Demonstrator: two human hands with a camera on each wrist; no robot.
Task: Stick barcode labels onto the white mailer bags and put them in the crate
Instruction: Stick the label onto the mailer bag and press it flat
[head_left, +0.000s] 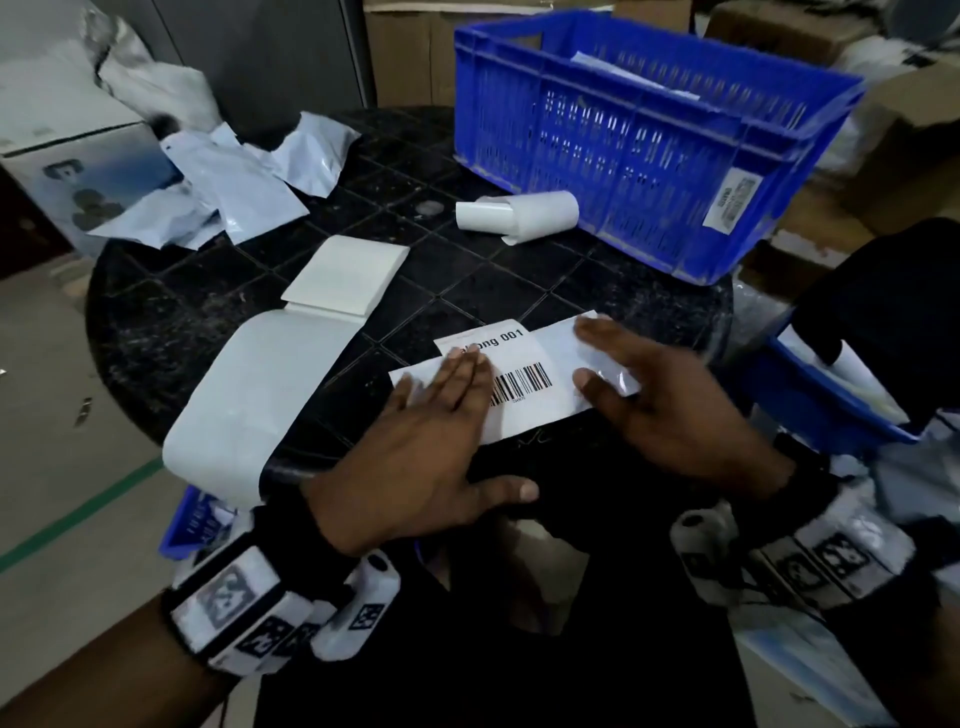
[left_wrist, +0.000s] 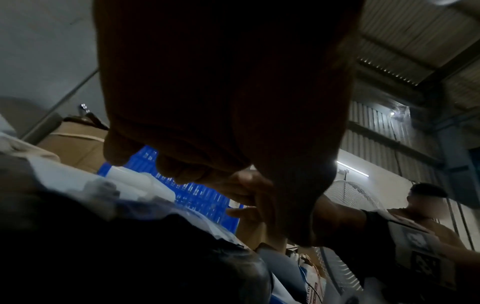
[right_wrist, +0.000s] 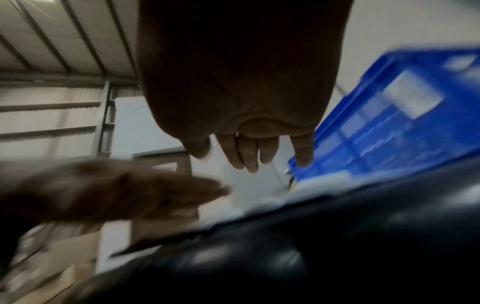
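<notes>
Both flat hands press barcode label (head_left: 511, 376), seemingly reading "001", onto mailer bag (head_left: 563, 340).

Bare black tabletop (head_left: 457, 291) lies open between the near edge and the blue crate (head_left: 639, 156) at the far right. A curled white roll (head_left: 519, 210) lies just before the crate's near wall. A flat white pad (head_left: 345, 275) and a long paper strip (head_left: 260, 389) crowd the left side, with loose mailer bags (head_left: 234, 176) piled at the far left. The crate's top is open.
</notes>
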